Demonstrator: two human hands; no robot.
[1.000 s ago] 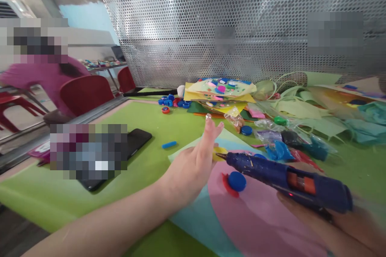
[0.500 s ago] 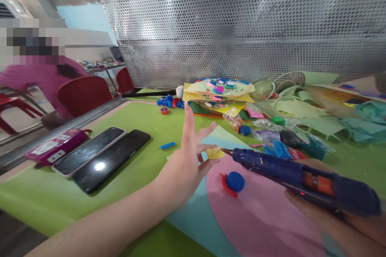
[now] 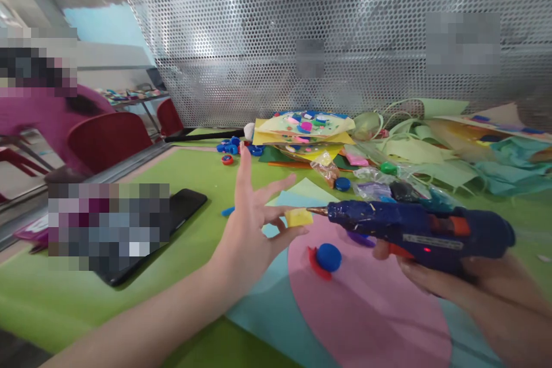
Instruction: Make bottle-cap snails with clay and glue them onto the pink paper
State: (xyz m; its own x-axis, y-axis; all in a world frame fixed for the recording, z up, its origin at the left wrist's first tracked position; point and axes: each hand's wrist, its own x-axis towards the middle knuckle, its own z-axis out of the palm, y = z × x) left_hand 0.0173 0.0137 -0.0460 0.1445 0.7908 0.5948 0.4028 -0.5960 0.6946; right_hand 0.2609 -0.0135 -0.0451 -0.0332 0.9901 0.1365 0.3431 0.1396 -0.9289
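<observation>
My left hand (image 3: 250,218) pinches a small yellow piece (image 3: 299,218) between thumb and a finger, its other fingers raised. What the piece is made of I cannot tell. My right hand (image 3: 448,282) grips a dark blue glue gun (image 3: 388,224) whose red light is lit. The metal nozzle points left and meets the upper edge of the yellow piece, or is very close to it. Below lies a pink paper shape (image 3: 366,310) on light blue paper (image 3: 267,316). On the pink shape sit a blue bottle cap (image 3: 329,257) and a curved red piece (image 3: 318,267).
A black phone (image 3: 190,201) lies at the left, beside a blurred-out patch. Decorated yellow sheets (image 3: 306,132) are stacked at the back, with plastic bags of clay-like lumps (image 3: 405,191) and green paper scraps (image 3: 422,149) to their right. A perforated metal panel (image 3: 267,29) stands behind. A person in pink sits far left.
The glue gun has turned more level, showing its side label and my right hand's grip. The view has shifted slightly, so most things sit further left. My left hand still pinches the yellow piece.
</observation>
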